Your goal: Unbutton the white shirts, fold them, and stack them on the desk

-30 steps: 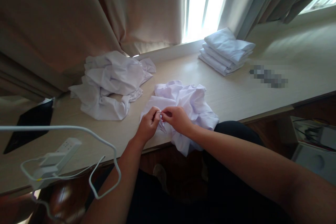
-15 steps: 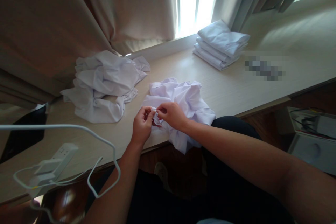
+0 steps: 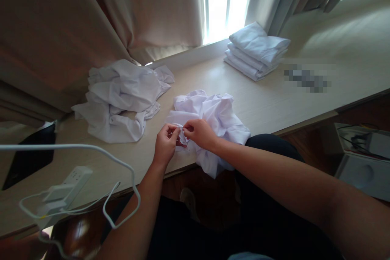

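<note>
A crumpled white garment (image 3: 213, 109), which looks like a shirt, lies at the front of the table and hangs partly over its edge. My left hand (image 3: 166, 140) is closed, pinching a small bunched part of this shirt between thumb and fingers. Right beside it, my right hand (image 3: 199, 132) also pinches the same bit of fabric with its fingertips. What exactly lies between the fingertips is too small to make out. Another rumpled pile of white clothing (image 3: 122, 97) rests to the left. Folded white garments (image 3: 256, 53) are stacked at the back right.
The pale wooden table (image 3: 274, 101) runs along the curtains (image 3: 164, 4) and window. On the left are a white power strip (image 3: 74, 178), a white cable (image 3: 100, 152) looping near my left forearm, and a flat black object (image 3: 30, 154). A box (image 3: 359, 162) stands low at right.
My fingers have shifted slightly on the fabric, and a little more of it shows between the two hands. The garments on the table have stayed in place.
</note>
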The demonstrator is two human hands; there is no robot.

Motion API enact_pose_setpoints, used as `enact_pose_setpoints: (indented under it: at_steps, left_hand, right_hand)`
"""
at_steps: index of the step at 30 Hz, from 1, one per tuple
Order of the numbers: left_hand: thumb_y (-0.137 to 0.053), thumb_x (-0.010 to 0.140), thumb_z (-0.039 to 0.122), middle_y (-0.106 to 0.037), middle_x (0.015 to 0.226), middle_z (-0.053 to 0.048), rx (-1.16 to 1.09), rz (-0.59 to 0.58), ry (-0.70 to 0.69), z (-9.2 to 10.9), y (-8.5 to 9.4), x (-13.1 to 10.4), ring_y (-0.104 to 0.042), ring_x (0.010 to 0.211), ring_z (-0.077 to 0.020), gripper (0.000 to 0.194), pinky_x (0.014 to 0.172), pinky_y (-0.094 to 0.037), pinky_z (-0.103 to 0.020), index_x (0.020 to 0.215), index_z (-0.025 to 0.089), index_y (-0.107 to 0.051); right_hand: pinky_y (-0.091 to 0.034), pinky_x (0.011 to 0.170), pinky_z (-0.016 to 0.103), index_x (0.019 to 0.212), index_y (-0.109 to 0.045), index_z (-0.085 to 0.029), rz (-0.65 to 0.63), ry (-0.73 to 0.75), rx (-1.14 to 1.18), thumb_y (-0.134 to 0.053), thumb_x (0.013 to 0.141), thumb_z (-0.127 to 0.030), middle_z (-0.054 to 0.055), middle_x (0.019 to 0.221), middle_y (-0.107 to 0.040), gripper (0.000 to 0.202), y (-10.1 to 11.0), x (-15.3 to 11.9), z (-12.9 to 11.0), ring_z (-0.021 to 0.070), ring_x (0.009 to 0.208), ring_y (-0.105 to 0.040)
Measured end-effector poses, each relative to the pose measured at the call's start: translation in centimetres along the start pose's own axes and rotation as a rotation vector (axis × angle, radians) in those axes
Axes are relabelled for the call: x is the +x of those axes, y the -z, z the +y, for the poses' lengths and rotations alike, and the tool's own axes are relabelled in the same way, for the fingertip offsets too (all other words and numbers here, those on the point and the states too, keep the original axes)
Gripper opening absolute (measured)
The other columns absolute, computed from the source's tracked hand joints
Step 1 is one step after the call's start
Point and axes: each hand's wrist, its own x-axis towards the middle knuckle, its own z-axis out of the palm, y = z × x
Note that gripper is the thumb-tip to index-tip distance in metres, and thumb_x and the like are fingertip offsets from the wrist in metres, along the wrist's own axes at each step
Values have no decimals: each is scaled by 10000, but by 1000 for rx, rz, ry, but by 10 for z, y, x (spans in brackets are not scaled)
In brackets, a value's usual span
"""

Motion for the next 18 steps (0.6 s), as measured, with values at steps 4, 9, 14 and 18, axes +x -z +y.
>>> enact_pose_setpoints:
  at_steps: [4,9,14,18]
  left_hand:
    - [-653,832,432,-538,696,46,-39,-76,42,-1,-3,-2,-582,525,-98,301,479,-580,-268,903,180,-505]
    - [-600,865,451,-529,634,72,-31,-128,38,-2,-2,-4,-575,451,-115,291,441,-568,-294,900,212,-437]
    - [-597,855,416,-587,764,18,163,-31,-63,-7,3,-1,-594,552,-114,234,481,-532,-239,859,205,-496]
    - [-582,870,353,-633,951,-35,362,67,-209,-10,5,3,-624,743,-137,160,653,-536,-257,852,198,-547]
  right_hand:
    - [-323,554,218,738,-730,-144,-24,7,-18,-596,830,-200,8,634,-662,172,-1,-1,3,101,578,-523]
    - [-322,554,215,772,-725,-140,-55,36,8,-577,847,-196,2,640,-658,175,-3,-3,2,92,565,-507]
    - [-327,561,212,741,-703,-137,-65,19,-3,-579,850,-201,10,642,-655,177,-7,-2,1,97,576,-516]
    - [-331,568,210,758,-711,-132,-71,-24,-22,-580,854,-217,20,652,-668,184,-10,1,1,100,585,-526]
